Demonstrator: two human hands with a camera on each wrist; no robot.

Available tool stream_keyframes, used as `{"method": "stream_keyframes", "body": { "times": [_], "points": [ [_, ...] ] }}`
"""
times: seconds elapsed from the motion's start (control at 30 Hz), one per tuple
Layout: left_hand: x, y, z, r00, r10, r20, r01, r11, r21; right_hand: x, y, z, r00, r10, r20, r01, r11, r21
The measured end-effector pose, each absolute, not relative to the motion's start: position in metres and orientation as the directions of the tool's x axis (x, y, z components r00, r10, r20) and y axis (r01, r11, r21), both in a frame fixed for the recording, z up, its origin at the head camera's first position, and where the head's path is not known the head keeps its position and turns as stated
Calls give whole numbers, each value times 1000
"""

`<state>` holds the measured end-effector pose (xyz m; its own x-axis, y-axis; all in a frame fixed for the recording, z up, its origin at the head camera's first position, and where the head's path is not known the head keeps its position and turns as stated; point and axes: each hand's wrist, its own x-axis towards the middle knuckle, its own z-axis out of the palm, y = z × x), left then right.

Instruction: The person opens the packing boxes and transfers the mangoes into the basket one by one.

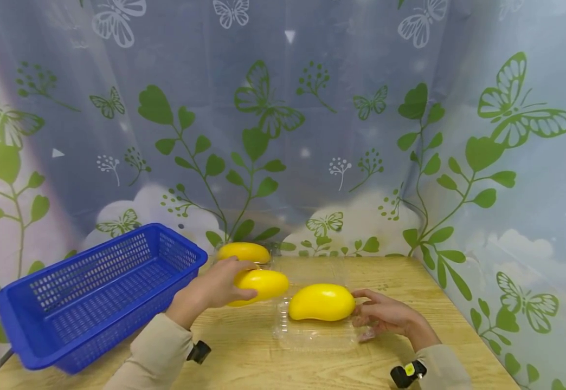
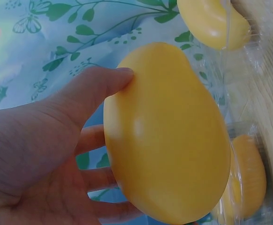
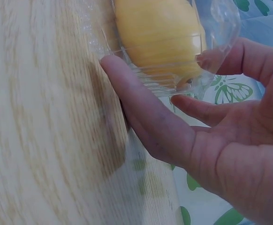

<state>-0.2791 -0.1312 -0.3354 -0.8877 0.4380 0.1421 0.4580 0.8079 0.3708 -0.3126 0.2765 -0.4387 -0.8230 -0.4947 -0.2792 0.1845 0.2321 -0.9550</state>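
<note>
My left hand [image 1: 217, 287] grips a smooth yellow mango [image 1: 263, 285], thumb on one side and fingers round the other. In the left wrist view this mango [image 2: 167, 136] fills the middle, tilted on end. A second mango [image 1: 323, 302] lies in an open clear plastic clamshell box [image 1: 312, 338] on the table. At the right end of that box, my right hand [image 1: 390, 316] holds its wall between thumb and fingers, seen closely in the right wrist view. Behind the left hand, a third mango [image 1: 244, 252] sits in another clear plastic box.
A blue slotted plastic basket [image 1: 83, 346] stands at the left of the wooden table [image 1: 244, 357], angled toward the back. A curtain [image 1: 312, 162] printed with butterflies and leaves hangs behind the table and along its right side.
</note>
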Motion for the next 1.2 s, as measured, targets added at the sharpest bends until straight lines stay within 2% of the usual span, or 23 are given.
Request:
{"method": "stream_keyframes", "body": {
  "times": [0.37, 1.2],
  "points": [
    [-279, -144, -337, -896, 416, 154, 443, 828, 342, -313, 277, -439, -817, -510, -268, 173, 226, -958],
    [-279, -157, -335, -908, 390, 153, 418, 821, 390, -314, 276, -440, -823, -498, -274, 176, 235, -956]
  ]
}}
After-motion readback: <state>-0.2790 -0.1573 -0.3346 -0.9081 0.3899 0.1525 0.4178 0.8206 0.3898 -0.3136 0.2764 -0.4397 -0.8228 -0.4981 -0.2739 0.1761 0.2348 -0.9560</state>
